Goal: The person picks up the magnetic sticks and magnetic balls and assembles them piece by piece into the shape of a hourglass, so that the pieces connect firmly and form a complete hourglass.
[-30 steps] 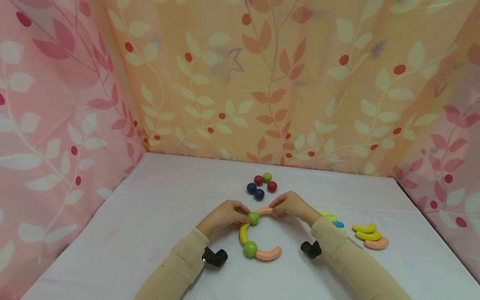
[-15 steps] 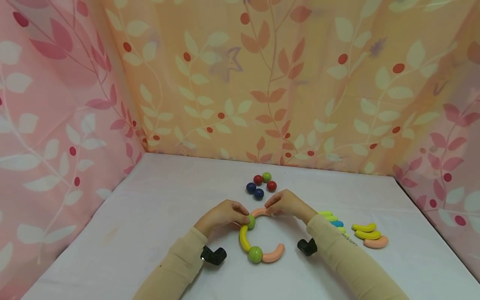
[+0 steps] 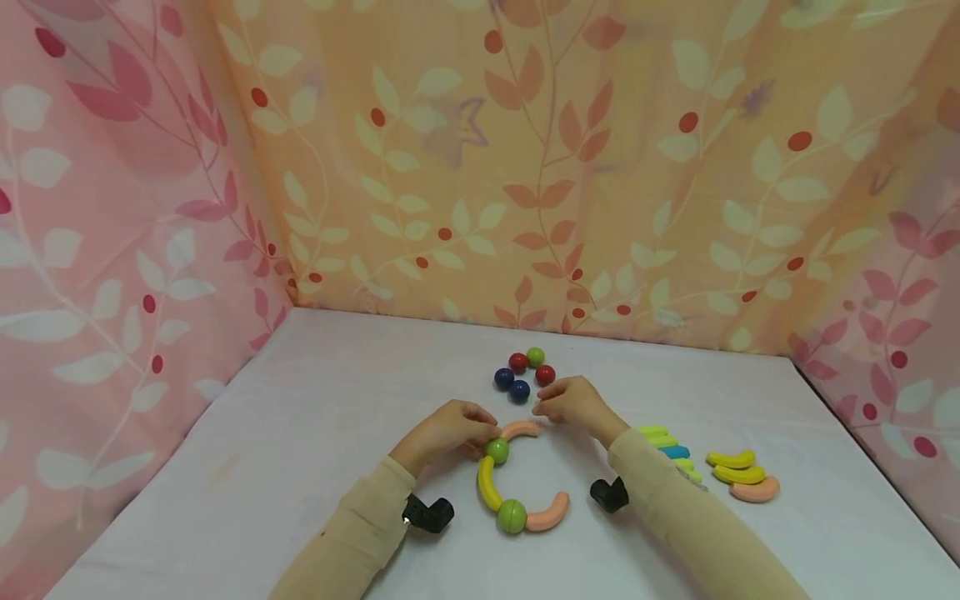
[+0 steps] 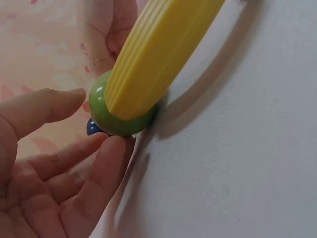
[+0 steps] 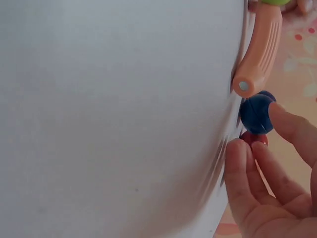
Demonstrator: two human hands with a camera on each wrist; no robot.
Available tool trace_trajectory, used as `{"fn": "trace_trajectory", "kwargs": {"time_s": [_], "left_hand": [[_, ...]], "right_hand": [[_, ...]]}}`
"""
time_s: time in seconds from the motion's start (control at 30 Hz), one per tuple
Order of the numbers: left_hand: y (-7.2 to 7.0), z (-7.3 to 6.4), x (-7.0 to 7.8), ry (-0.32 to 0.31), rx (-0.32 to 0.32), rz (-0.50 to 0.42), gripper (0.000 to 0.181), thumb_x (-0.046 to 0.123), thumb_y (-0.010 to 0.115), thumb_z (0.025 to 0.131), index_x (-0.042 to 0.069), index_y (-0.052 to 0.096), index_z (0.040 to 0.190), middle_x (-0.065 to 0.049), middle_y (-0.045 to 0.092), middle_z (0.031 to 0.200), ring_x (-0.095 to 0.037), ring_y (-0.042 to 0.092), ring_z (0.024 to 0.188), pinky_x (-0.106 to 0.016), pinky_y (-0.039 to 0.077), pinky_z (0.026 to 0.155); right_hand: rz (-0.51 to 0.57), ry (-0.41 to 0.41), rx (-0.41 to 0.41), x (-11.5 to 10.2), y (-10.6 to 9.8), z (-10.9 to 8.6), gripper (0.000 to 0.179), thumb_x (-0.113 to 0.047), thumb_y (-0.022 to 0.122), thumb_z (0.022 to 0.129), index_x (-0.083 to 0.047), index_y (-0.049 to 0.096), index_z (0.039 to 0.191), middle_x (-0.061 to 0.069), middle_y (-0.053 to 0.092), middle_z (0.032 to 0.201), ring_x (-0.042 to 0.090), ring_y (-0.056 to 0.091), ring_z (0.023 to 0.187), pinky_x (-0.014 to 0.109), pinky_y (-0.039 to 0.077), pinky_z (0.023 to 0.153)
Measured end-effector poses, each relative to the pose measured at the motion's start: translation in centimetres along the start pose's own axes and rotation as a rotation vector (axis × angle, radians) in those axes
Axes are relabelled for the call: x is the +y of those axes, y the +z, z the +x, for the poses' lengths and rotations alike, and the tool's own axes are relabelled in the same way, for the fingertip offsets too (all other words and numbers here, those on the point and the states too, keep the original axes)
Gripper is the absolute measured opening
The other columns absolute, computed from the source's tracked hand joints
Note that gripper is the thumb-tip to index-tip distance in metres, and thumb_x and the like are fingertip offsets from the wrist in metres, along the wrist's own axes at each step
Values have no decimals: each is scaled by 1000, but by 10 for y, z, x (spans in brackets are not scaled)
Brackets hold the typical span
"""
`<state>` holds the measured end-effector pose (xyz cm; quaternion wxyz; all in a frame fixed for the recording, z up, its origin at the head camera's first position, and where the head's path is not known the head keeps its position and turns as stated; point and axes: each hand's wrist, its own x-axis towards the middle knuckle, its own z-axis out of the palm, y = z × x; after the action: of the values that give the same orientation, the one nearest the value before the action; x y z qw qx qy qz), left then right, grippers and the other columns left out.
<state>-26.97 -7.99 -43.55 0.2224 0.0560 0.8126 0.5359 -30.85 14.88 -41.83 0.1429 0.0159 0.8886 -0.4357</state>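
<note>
A curved chain lies on the white table. From its far end it runs through a peach curved stick (image 3: 525, 428), a green ball (image 3: 497, 452), a yellow curved stick (image 3: 488, 483), a second green ball (image 3: 512, 517) and another peach curved stick (image 3: 551, 513). My left hand (image 3: 455, 433) is at the far green ball; in the left wrist view its fingertips lie against or very near that ball (image 4: 101, 111), while the thumb stands apart. My right hand (image 3: 576, 407) is beside the far peach stick's free end, holding nothing. The right wrist view shows a metal disc in that stick's end (image 5: 243, 86).
Beyond the hands sit loose balls: two blue (image 3: 519, 391), two red (image 3: 545, 375) and one green (image 3: 536, 357). Right of the right forearm lie lime sticks, a blue stick (image 3: 676, 452), yellow curved sticks (image 3: 738, 474) and a peach one (image 3: 756, 490). Patterned curtains (image 3: 450, 167) surround the table.
My right hand has let go of the far peach stick and moved slightly away. The chain's far end has shifted left and nearer; its near end has shifted slightly right and nearer.
</note>
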Motion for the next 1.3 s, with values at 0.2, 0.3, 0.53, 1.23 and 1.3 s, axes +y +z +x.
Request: {"fn": "trace_trajectory", "kwargs": {"time_s": [0.2,0.3,0.53,1.23,1.3], "left_hand": [[2,2,-1,5,4,9,33,26,70,92,3,69,115,-5,71,94,-13,63,80,-27,60,74],[4,2,0,17,-4,13,35,25,71,90,3,67,117,-5,71,97,-12,63,81,-29,60,77],[-4,-7,5,-42,-30,92,39,25,76,86,3,66,117,-5,72,92,-14,66,79,-28,59,74],[7,-3,5,-85,79,91,31,29,75,88,3,73,104,-5,68,91,-16,60,81,-25,57,68],[8,-4,4,-84,88,90,28,26,75,88,3,74,104,-5,68,91,-16,59,81,-25,56,68]], "right_hand": [[128,-46,-8,-3,4,11,47,-12,80,82,-1,66,124,14,71,116,12,65,83,26,60,82],[106,-71,-1,-8,9,14,54,-10,81,80,1,61,130,18,69,119,15,66,89,27,60,81],[98,-71,2,-12,16,21,56,-7,77,84,2,57,134,22,64,122,18,67,89,27,61,78],[8,-17,-23,-8,-1,-4,36,-23,83,81,-5,72,111,8,71,106,15,66,84,27,59,83],[12,-17,-25,-6,-3,-8,36,-23,83,80,-4,73,109,8,72,105,14,67,85,28,60,84]]}}
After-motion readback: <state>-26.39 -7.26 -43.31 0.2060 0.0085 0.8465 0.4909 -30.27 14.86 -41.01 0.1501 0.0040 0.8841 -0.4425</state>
